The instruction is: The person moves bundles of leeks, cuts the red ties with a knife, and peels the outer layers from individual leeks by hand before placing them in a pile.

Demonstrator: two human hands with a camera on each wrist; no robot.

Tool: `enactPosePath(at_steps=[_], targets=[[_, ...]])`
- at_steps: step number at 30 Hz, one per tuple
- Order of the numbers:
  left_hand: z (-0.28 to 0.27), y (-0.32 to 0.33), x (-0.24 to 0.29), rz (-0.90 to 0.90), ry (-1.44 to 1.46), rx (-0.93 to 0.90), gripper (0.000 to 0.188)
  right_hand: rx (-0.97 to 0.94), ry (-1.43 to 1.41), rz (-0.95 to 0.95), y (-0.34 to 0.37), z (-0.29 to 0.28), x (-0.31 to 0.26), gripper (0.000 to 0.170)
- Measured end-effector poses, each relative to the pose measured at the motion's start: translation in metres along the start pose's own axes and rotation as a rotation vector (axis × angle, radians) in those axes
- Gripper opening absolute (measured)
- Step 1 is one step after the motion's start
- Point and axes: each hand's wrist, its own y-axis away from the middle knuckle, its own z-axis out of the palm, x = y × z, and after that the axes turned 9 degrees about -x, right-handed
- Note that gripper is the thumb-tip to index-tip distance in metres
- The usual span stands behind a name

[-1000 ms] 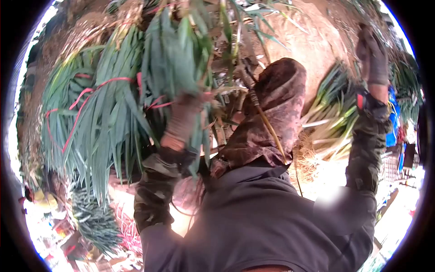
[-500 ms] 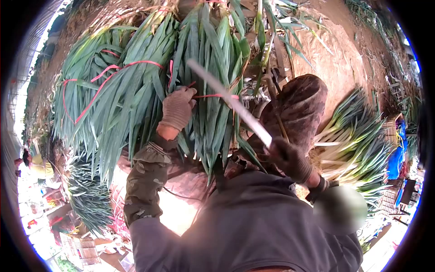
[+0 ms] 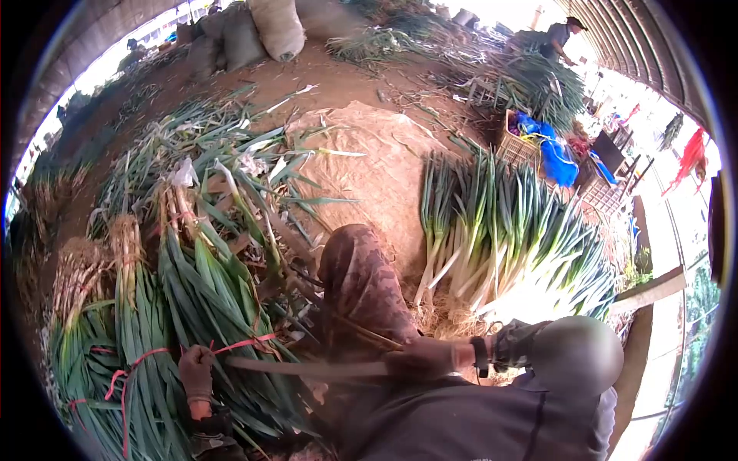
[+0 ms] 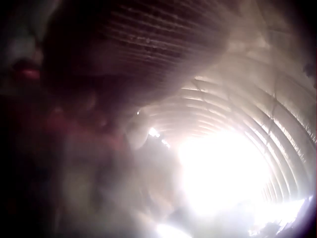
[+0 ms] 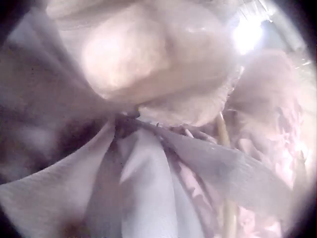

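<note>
In the head view my gloved left hand (image 3: 197, 372) grips a red tie (image 3: 244, 343) that runs across a bundle of leeks (image 3: 201, 286). The bundle's leaves spread beneath and beside that hand. My gloved right hand (image 3: 421, 358), blurred, holds a long, narrow, straight strip (image 3: 307, 368) that reaches left across the leaves; I cannot tell whether it is a blade. In the left wrist view the ribbed glove (image 4: 143, 44) fills the top, dark and blurred. The right wrist view shows the pale, overexposed glove (image 5: 158, 54) above several flat grey folds or strips.
More tied leeks (image 3: 142, 284) lie to the left. Loose leeks (image 3: 500, 230) are spread at the right, beside a tan sheet (image 3: 361, 154). My bent knee (image 3: 365, 284) rises between. Crates, one crate (image 3: 520, 142) with blue material, stand beyond; another person (image 3: 557, 40) is further back.
The right hand came down from the far right, then moved with the strip to lie over the bundle. The left hand went from blurred motion to gripping the tie. The head view turned toward the right.
</note>
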Motion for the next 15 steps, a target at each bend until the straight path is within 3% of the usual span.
enactPosePath(at_steps=[4,9,11,15], targets=[[0.002,0.028,0.007,0.054,-0.167,-0.007,0.002,0.006,0.08,-0.015,-0.053,0.004,0.001,0.033],[0.031,0.065,0.009,0.044,-0.246,0.055,0.005,0.164,-0.591,-0.151,-0.172,0.067,0.028,0.036],[0.03,0.07,0.017,0.048,-0.325,0.114,0.005,0.221,-0.652,-0.041,-0.191,0.053,-0.017,0.039],[0.033,0.078,0.024,0.043,-0.469,0.149,0.007,-0.007,-0.869,0.109,-0.204,0.045,-0.037,0.044]])
